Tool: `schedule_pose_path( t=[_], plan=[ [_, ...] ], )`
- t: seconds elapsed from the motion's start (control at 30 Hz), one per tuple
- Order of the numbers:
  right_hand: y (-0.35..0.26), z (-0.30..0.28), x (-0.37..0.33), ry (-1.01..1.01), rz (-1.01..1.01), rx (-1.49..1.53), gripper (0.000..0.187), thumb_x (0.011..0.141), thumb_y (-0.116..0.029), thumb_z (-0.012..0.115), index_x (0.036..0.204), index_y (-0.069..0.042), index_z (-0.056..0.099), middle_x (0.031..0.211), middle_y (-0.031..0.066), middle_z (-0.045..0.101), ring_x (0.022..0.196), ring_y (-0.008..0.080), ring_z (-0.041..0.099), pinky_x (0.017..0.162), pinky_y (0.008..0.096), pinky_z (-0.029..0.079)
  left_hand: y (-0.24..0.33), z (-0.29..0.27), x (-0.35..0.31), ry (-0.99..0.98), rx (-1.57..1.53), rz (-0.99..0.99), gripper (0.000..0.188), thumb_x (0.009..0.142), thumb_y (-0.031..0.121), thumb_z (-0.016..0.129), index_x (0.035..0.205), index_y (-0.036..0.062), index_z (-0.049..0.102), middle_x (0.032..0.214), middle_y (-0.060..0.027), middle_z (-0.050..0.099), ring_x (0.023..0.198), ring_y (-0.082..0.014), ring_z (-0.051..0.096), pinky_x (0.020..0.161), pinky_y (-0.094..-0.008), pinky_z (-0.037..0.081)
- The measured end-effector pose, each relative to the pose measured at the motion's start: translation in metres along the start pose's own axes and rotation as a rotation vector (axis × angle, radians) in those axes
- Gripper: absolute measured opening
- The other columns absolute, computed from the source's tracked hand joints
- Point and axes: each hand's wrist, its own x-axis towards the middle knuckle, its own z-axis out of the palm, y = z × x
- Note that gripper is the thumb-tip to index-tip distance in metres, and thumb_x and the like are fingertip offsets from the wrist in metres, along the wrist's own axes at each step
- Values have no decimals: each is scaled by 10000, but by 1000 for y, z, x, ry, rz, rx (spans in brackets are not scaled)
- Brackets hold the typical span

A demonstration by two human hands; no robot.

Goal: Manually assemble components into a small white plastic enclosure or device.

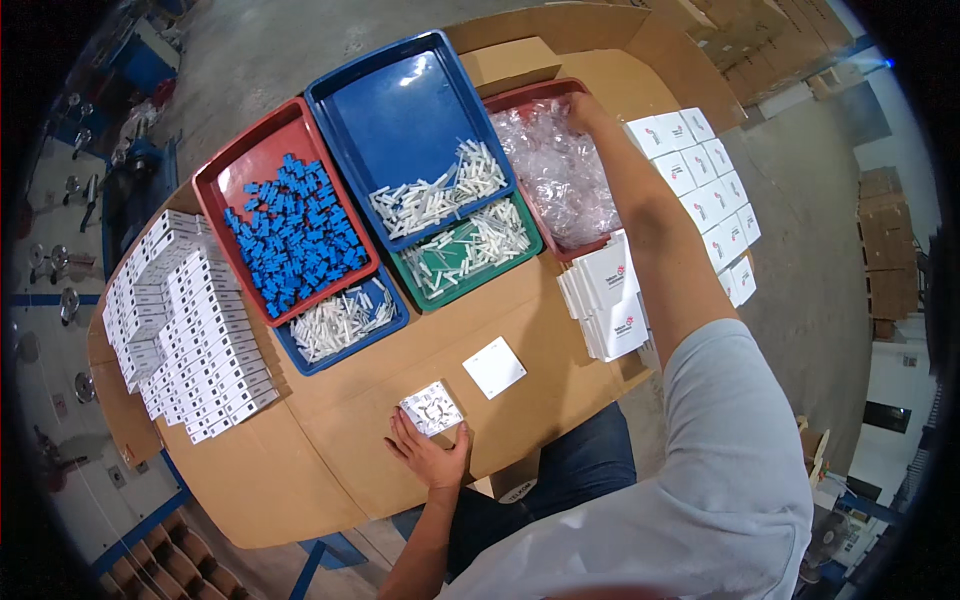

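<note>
On the cardboard-covered table in front of me sits a small white square plastic housing [434,407], its face up, with some small fittings inside it. My left hand [430,455] holds it from the near side, fingers along its left edge and thumb at its right. Just to the right lies a flat white square cover plate [494,368] with small holes near its edges. My right arm stretches far forward, and my right hand [581,114] is in a red bin [535,92] of clear plastic bags [560,170]. The fingers of that hand are hidden.
A red bin [212,180] holds blue clips; blue [385,95] and green [425,300] bins, and a small blue bin [300,366], hold small white parts. White boxes [205,350] are stacked at left, white packets [610,300] and more boxes [700,180] at right.
</note>
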Motion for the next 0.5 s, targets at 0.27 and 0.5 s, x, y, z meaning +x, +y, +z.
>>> schedule_pose_path(
  t=[0.27,0.5],
  plan=[
    [-21,-28,-7,210,20,112,200,808,-143,700,992,-67,715,968,197,734,924,376,699,800,457,545,1,-2,2,0,-7,-10,1129,715,480,808,1552,-24,242,1586,-206,314,1497,-367,257,1218,-619,127],
    [-10,-68,-14,338,18,193,271,783,-268,799,930,-46,747,923,216,737,921,368,718,775,438,555,-2,1,-6,61,1,11,1161,713,507,818,1554,-32,227,1578,-209,334,1490,-369,280,1223,-617,131]
  ],
)
